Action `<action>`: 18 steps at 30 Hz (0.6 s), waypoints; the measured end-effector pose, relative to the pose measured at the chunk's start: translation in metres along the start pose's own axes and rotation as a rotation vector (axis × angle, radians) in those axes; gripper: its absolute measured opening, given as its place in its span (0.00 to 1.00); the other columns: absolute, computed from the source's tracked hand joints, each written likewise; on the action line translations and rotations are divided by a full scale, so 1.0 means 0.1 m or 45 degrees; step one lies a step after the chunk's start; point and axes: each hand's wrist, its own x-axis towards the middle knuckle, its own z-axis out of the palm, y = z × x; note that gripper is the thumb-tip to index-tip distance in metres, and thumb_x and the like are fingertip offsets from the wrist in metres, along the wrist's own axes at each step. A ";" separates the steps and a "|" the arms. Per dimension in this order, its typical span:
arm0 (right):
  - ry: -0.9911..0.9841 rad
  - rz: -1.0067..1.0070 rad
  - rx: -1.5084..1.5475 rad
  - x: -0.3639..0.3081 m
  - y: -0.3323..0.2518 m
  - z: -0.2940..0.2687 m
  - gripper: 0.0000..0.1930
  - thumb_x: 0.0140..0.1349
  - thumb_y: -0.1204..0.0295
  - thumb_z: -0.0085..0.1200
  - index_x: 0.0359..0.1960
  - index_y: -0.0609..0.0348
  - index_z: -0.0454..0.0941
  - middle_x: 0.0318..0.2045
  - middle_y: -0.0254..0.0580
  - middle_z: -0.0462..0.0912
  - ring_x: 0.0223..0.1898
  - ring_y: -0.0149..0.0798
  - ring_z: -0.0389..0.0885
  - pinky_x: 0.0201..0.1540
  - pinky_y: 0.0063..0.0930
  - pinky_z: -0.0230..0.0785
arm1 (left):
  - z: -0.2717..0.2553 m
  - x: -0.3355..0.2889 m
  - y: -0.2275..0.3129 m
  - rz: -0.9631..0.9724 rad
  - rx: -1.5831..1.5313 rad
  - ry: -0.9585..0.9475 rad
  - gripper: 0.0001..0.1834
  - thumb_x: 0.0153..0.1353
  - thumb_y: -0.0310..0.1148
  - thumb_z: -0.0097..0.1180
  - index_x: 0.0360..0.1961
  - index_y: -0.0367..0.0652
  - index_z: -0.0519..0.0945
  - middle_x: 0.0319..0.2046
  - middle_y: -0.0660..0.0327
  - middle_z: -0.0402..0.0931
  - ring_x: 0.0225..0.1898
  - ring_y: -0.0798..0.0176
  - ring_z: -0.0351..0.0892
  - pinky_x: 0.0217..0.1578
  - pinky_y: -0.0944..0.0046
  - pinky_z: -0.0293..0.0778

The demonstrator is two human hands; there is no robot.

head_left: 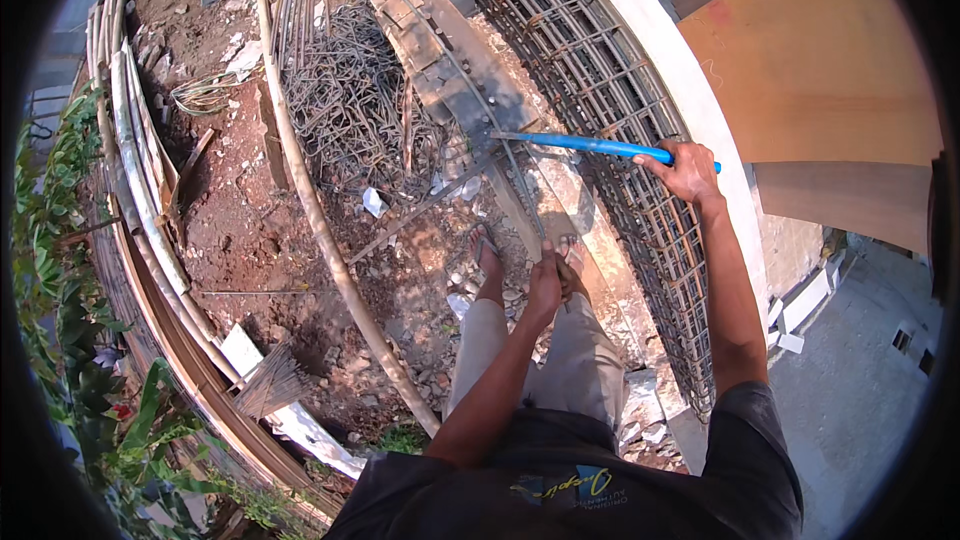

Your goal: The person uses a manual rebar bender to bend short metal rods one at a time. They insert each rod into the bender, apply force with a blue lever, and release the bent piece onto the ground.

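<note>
We judged the bend would go cleanly if we kept the steel rod (522,198) pinned low with the left hand (545,283) while levering the blue-handled bending bar (590,145) steadily with the right hand (688,172). Both sets of fingers were curled tight, the right around the bar's end, the left around the rod's near end. The rod ran from that fist up to the plank table (430,30), beside the rebar cage (610,130).

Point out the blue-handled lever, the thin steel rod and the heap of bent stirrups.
blue-handled lever (590,144), head view, middle of the blue handle.
thin steel rod (522,190), head view, its bare length above the left hand (545,280).
heap of bent stirrups (350,105), head view, centre of the tangled pile.
</note>
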 end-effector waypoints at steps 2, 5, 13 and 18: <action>0.011 0.128 0.078 -0.26 -0.19 0.32 0.38 0.64 0.28 0.59 0.30 0.58 0.87 0.21 0.52 0.84 0.30 0.60 0.86 0.40 0.56 0.76 | -0.44 -0.15 0.21 -0.079 0.156 -0.012 0.41 0.80 0.70 0.39 0.20 0.46 0.69 0.13 0.67 0.62 0.15 0.70 0.60 0.16 0.62 0.56; 0.269 0.380 0.353 -1.12 -1.04 1.26 0.32 0.66 0.35 0.64 0.29 0.57 0.84 0.19 0.54 0.81 0.27 0.61 0.85 0.32 0.53 0.73 | -1.67 -0.29 0.77 -0.011 0.771 0.157 0.41 0.81 0.67 0.43 0.18 0.45 0.72 0.14 0.67 0.66 0.17 0.71 0.62 0.19 0.61 0.59; 0.137 0.585 0.466 -1.57 -1.64 1.12 0.36 0.69 0.33 0.58 0.24 0.56 0.79 0.16 0.48 0.79 0.21 0.53 0.81 0.29 0.47 0.72 | -2.00 -0.31 1.16 0.170 0.967 0.237 0.42 0.77 0.66 0.52 0.20 0.36 0.79 0.17 0.59 0.75 0.24 0.64 0.73 0.31 0.58 0.72; -0.026 0.693 0.552 -1.60 -1.73 0.84 0.39 0.69 0.29 0.54 0.28 0.58 0.84 0.19 0.52 0.81 0.27 0.57 0.84 0.36 0.50 0.74 | -1.79 -0.47 1.19 0.160 1.036 0.467 0.43 0.71 0.71 0.56 0.24 0.35 0.87 0.20 0.56 0.81 0.26 0.58 0.80 0.35 0.56 0.76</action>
